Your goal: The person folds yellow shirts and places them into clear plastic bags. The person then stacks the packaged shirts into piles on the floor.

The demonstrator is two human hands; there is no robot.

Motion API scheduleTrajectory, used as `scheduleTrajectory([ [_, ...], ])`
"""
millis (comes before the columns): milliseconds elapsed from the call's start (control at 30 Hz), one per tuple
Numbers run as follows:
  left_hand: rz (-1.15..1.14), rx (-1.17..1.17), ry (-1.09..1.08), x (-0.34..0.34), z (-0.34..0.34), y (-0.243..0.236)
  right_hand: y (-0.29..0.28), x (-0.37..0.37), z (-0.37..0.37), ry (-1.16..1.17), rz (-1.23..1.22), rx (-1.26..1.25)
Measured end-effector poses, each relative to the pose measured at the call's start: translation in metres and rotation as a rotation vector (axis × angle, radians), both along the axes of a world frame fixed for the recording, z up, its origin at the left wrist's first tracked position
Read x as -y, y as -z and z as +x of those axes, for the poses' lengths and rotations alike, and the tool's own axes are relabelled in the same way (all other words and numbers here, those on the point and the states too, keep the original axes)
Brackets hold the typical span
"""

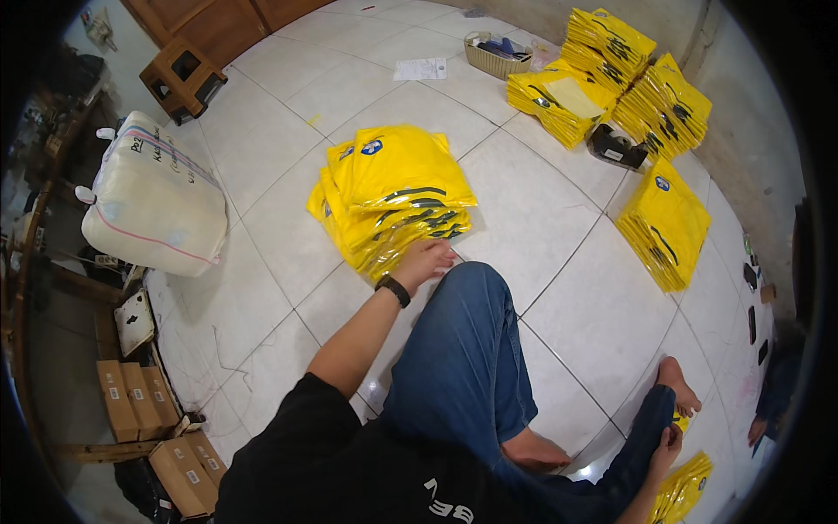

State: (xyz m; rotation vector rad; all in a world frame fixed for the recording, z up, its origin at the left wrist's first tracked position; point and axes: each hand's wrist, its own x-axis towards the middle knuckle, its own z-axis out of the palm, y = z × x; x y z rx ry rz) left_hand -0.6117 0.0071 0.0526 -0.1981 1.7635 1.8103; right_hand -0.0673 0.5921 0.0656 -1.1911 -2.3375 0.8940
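Note:
A stack of yellow folded garments in clear plastic bags (406,175) lies on the floor in front of me, its layers unevenly fanned. At its near edge is my left hand (425,264), fingers loosely bent and apart, with nothing visible in them; I cannot tell whether it touches the lowest bags. My right hand (668,450) rests low at the right against my lower leg, beside my foot. Its fingers are partly hidden. Close by are a small patch of yellow (680,422) under the foot and another yellow bagged bundle (683,491).
More yellow bagged stacks (665,225) stand to the right and far right. Near them are a black tape dispenser (617,147) and a woven basket (497,58). A white paper (420,69), big wrapped bale (155,196), brown stool (182,79) and cardboard boxes (131,400) lie around.

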Motion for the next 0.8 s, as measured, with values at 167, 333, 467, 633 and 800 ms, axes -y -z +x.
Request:
scheduleTrajectory([
  [167,-0.852,-1.386,0.098,0.061,-0.067,-0.043,0.017,0.000,-0.005,-0.006,0.048,-0.059],
  [333,-0.959,-1.105,0.521,0.110,-0.141,-0.053,0.018,0.005,-0.016,0.053,0.046,0.067],
  [467,-1.090,-1.073,0.542,0.092,-0.135,-0.082,0.013,0.010,-0.007,0.041,0.123,-0.005],
  [633,-1.036,-1.361,0.771,0.113,-0.096,-0.067,0.007,0.015,-0.015,0.048,0.099,0.136],
  [800,-0.965,-0.906,0.695,0.109,-0.121,-0.073,0.014,0.012,-0.011,0.043,0.153,0.044],
])
